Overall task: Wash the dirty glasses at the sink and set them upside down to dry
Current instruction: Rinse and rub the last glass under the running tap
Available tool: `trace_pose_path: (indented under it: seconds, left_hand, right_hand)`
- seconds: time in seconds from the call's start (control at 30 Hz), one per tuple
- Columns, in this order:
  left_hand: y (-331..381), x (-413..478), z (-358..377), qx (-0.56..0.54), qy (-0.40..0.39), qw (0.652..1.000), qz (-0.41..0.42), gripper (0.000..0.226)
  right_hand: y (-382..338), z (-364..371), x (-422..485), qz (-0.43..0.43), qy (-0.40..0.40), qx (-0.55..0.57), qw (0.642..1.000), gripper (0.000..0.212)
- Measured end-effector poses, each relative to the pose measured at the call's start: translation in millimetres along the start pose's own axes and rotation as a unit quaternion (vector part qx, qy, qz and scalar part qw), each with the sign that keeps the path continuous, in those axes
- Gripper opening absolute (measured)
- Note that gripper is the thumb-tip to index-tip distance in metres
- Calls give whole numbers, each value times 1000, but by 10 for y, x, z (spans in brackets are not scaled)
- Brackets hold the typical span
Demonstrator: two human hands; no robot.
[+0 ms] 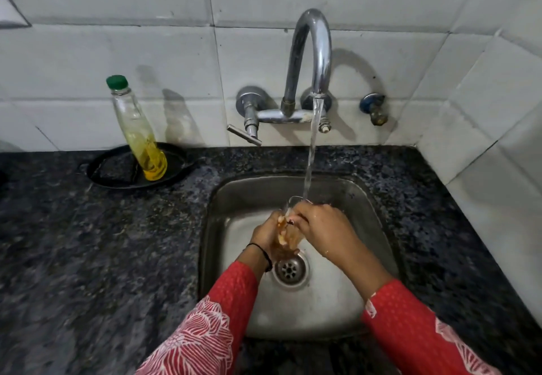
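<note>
One glass is in view, held over the sink in the lower centre of the frame, just above the drain. The left hand is wrapped around its lower body, gripping it, with brownish liquid visible through the wall. The right hand is curled over the glass near its rim, fingers bent against it; whether they reach inside cannot be told. One stream of water falls from the one curved tap at upper centre and lands at the rim of the glass. On the wall sit two tap valves and, further right, one small blue-collared valve. In the left middle of the frame one clear bottle with a green cap stands tilted in one black round tray on the dark speckled desk; yellow liquid fills its lower part. The bottle carries no label that can be read. Both arms wear red sleeves with a white pattern, and one black band circles the left wrist.
</note>
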State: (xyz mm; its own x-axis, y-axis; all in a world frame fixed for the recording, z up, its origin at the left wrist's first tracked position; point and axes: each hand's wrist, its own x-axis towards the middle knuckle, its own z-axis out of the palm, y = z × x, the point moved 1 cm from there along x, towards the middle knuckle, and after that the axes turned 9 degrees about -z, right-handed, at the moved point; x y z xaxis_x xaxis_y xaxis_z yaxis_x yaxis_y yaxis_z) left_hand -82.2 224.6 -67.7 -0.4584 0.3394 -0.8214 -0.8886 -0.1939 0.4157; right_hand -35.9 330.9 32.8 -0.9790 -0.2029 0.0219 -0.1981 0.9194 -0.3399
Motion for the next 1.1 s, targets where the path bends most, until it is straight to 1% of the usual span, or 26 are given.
trace_pose_path:
  seconds: [0.07,0.1,0.17,0.23,0.27,0.33,0.4,0.47,0.53,0.57,0.6,0.63,0.67,0.7,0.73,0.77,0.8,0.83,0.87,0.9,0.93,0.97,1.0,1.03,1.07,1.1]
  left_hand:
    - [25,31,-24,-5,-11,1000,19,37]
    - [38,60,-35,-16,-25,999,27,39]
    - [52,115,-38,-36,-54,997,44,39]
    - [59,170,-51,-44,-67,995,60,33]
    - [66,194,-64,-41,-68,995,59,28]
    - [88,267,-123,-7,-66,997,47,26]
    - [126,298,-182,44,-43,998,10,31]
    - [176,297,-197,133,-15,990,-41,31]
    - [237,306,-189,216,-1,973,-77,33]
    - [258,326,-186,219,-5,972,-82,35]
    - [273,355,-187,196,-20,977,-79,37]
    - [282,413,-197,161,-43,984,-57,36]
    - [277,451,-194,106,-71,991,-27,32]
    - [255,475,-185,41,-92,995,7,29]
    - [226,486,-157,-26,-111,993,37,28]
    - [191,523,-127,-68,-118,989,57,31]
    - [153,555,-74,-86,-125,986,65,38]
    - [123,587,-31,-87,-123,987,59,44]
    - [122,591,-5,-81,-115,989,43,48]
    - [141,599,2,-77,-98,992,27,49]
    - [172,625,-10,-64,-77,995,11,49]
    - [219,645,-33,-46,-58,997,-5,50]
    - [268,627,-45,-28,-46,998,-23,54]
    - [304,608,-53,-16,-45,998,-38,58]
    - [333,620,-67,-21,-53,997,-43,62]
    - [351,616,-74,-28,-67,996,-42,64]
  right_hand:
    - [35,-54,60,41,-1,22,999,17]
    - [64,-65,109,83,14,56,995,18]
    - [104,-48,201,177,40,180,967,20]
    - [95,34,268,211,44,259,942,19]
    - [71,93,283,193,30,252,948,17]
    - [43,225,268,108,-28,212,971,15]
    - [40,340,206,9,-124,131,984,27]
    - [118,437,145,-53,-188,51,979,34]
    - [222,551,129,-74,-209,4,975,38]
    - [276,603,150,-76,-205,-12,976,37]
    - [319,657,183,-77,-195,-20,978,34]
    - [336,722,228,-69,-176,15,982,30]
    - [315,756,278,-38,-142,90,985,26]
    - [273,780,332,25,-85,222,971,25]
    - [195,767,396,134,-14,383,914,25]
    - [112,763,457,240,54,527,814,24]
    - [66,804,499,305,100,589,742,23]
    - [42,807,536,327,114,586,732,22]
    - [83,856,585,311,91,521,790,22]
    - [119,862,598,250,40,434,865,23]
    - [176,869,586,163,-30,308,937,24]
    - [264,881,568,84,-84,203,972,25]
    - [395,895,536,3,-109,110,988,26]
    - [502,915,520,-71,-124,18,990,29]
    - [582,933,523,-144,-138,-70,977,33]
    - [620,939,529,-182,-140,-107,967,37]
